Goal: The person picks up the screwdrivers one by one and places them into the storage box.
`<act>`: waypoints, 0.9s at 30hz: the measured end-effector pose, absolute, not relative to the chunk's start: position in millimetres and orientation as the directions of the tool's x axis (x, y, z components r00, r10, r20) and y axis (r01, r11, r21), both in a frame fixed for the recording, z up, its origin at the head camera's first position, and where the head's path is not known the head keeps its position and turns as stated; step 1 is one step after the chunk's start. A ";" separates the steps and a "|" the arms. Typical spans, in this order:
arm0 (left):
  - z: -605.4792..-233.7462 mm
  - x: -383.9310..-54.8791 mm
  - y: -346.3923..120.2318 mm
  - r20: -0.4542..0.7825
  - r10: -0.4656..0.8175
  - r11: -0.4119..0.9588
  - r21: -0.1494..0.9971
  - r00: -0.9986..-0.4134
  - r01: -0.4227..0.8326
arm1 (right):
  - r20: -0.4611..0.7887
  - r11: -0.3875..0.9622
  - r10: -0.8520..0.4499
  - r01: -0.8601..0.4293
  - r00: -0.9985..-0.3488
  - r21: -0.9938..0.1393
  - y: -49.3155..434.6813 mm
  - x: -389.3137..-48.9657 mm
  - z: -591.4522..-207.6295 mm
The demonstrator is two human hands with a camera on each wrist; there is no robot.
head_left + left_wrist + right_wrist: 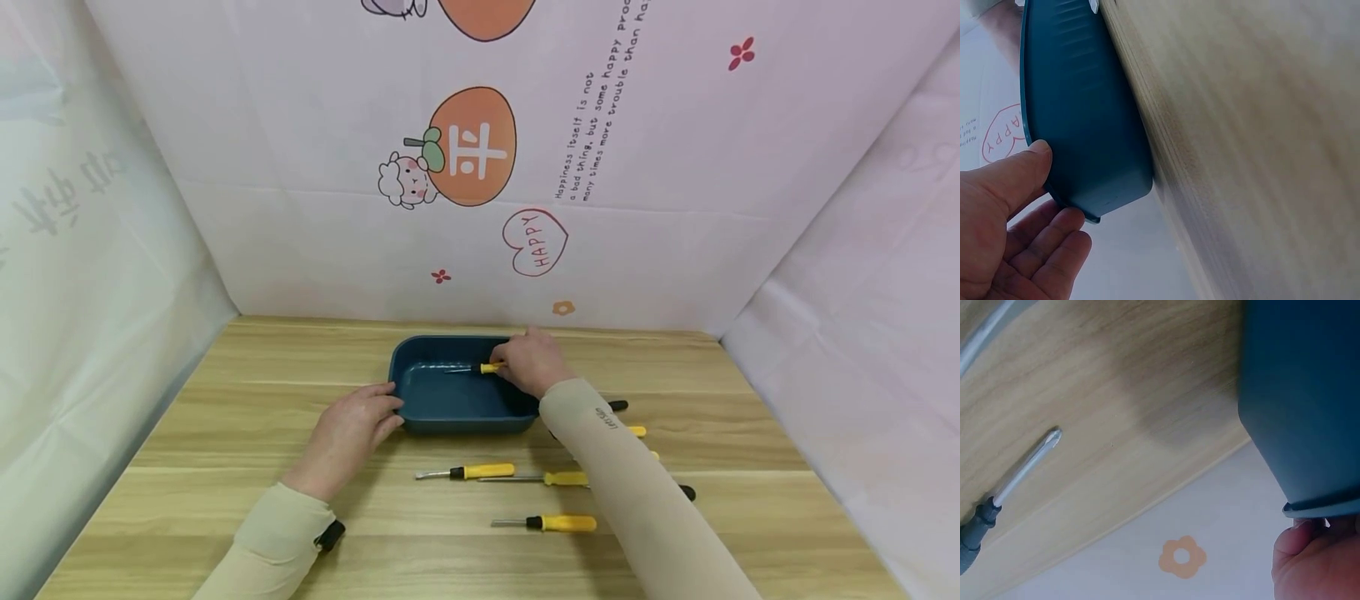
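Note:
A dark blue rectangular tray (465, 426) stands on the table near the back wall. My left hand (358, 425) holds its left end, the thumb on the front wall by the rim and the other fingers around the corner. My right hand (531, 365) reaches over the tray's right end and pinches the yellow handle of a screwdriver (486, 367). Its thin shaft points left, inside the tray. In the right wrist view, most of the right hand (1319, 562) is hidden behind the tray wall (1304, 412).
In front of the tray lie a flat-tipped yellow screwdriver (487, 472), a long yellow one (564, 478) and a short yellow one (567, 523). Several more lie partly under the right forearm, including one with a black handle (618, 406). A printed white cloth (337, 250) hangs behind the table.

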State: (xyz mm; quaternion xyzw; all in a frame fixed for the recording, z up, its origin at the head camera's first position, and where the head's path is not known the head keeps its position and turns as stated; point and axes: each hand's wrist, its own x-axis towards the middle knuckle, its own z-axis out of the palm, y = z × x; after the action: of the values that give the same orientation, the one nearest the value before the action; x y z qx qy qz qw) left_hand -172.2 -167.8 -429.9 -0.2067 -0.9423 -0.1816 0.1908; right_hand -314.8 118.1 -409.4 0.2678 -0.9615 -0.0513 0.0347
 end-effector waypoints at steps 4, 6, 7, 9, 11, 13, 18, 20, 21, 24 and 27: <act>-429.8 -172.0 -167.6 0.433 0.318 0.850 0.263 -0.843 0.456 | 0.031 0.854 -0.510 -0.502 -0.860 0.138 117.0 -314.0 -410.1; -429.5 -171.7 -167.3 0.432 0.318 0.851 0.261 -0.844 0.455 | 0.029 0.853 -0.509 -0.499 -0.860 0.152 116.3 -314.1 -411.2; -429.6 -171.7 -167.3 0.432 0.317 0.851 0.262 -0.844 0.454 | 0.028 0.853 -0.508 -0.498 -0.861 0.158 116.0 -314.1 -411.5; -429.7 -171.6 -167.0 0.432 0.317 0.851 0.263 -0.844 0.455 | 0.024 0.852 -0.508 -0.498 -0.861 0.164 115.5 -314.2 -412.2; -430.0 -171.8 -166.8 0.434 0.317 0.851 0.263 -0.844 0.455 | 0.023 0.851 -0.508 -0.497 -0.861 0.168 115.0 -314.5 -413.0; -430.3 -172.2 -166.5 0.434 0.317 0.850 0.264 -0.843 0.455 | 0.023 0.849 -0.509 -0.497 -0.861 0.178 115.0 -314.6 -413.5; -431.2 -172.2 -166.4 0.438 0.314 0.850 0.265 -0.842 0.455 | 0.022 0.844 -0.507 -0.492 -0.861 0.214 114.6 -315.6 -417.4; -431.5 -172.0 -166.5 0.441 0.313 0.851 0.263 -0.841 0.454 | 0.025 0.843 -0.506 -0.488 -0.862 0.225 114.2 -316.1 -419.2; -431.5 -171.8 -166.5 0.443 0.312 0.851 0.262 -0.840 0.455 | 0.029 0.843 -0.506 -0.487 -0.862 0.227 113.9 -316.3 -419.8; -431.2 -171.4 -166.4 0.446 0.310 0.853 0.260 -0.840 0.453 | 0.044 0.845 -0.502 -0.479 -0.864 0.237 112.7 -316.1 -420.3; -430.9 -171.0 -166.0 0.443 0.309 0.853 0.262 -0.841 0.452 | 0.057 0.851 -0.495 -0.471 -0.867 0.233 111.7 -315.3 -419.9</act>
State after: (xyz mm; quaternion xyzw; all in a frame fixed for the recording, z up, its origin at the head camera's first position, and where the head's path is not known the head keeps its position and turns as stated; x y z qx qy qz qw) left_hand -171.0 -166.0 -430.9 -0.2019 -0.9422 -0.1812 0.1964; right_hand -315.3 111.7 -419.9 0.2515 -0.9603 -0.1064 0.0575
